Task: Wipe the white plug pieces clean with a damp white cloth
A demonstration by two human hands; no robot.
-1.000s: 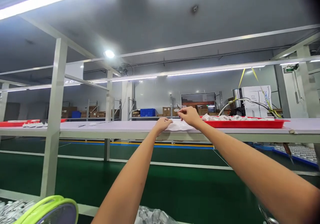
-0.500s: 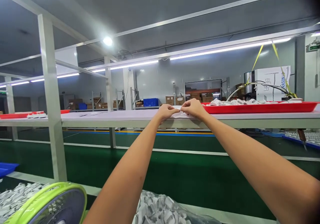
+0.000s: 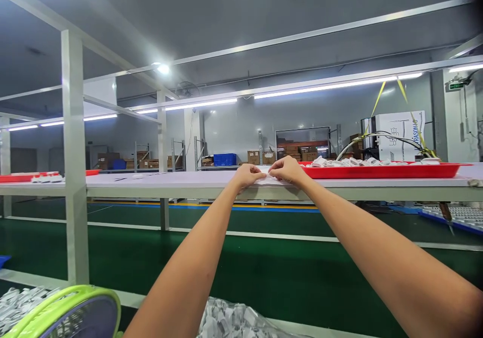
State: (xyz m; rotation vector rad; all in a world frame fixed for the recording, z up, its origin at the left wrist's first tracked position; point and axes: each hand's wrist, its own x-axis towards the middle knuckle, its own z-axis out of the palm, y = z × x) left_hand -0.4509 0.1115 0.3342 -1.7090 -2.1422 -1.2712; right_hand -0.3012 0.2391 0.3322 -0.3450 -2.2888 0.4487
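Both arms reach forward to the edge of a long white shelf point(image 3: 181, 178). My left hand point(image 3: 249, 176) is closed, thumb and fingers pinched together. Close beside it, my right hand point(image 3: 286, 170) is pinched as well, its fingertips almost touching those of the left. A bit of something white shows at the fingertips, too small to name against the pale surface. Just right of my right hand stands a red tray point(image 3: 377, 172) heaped with white plastic parts point(image 3: 339, 162).
A lime-green fan point(image 3: 75, 313) stands at the lower left beside more white parts point(image 3: 22, 300). Below my arms is a clear plastic bag of white parts point(image 3: 237, 320). A grey post point(image 3: 75, 152) rises on the left. A screwdriver-like tool point(image 3: 446, 212) hangs at right.
The view has tilted up slightly, so shelf and hands sit a little lower in the picture. Both hands stay pinched close together at the shelf edge.
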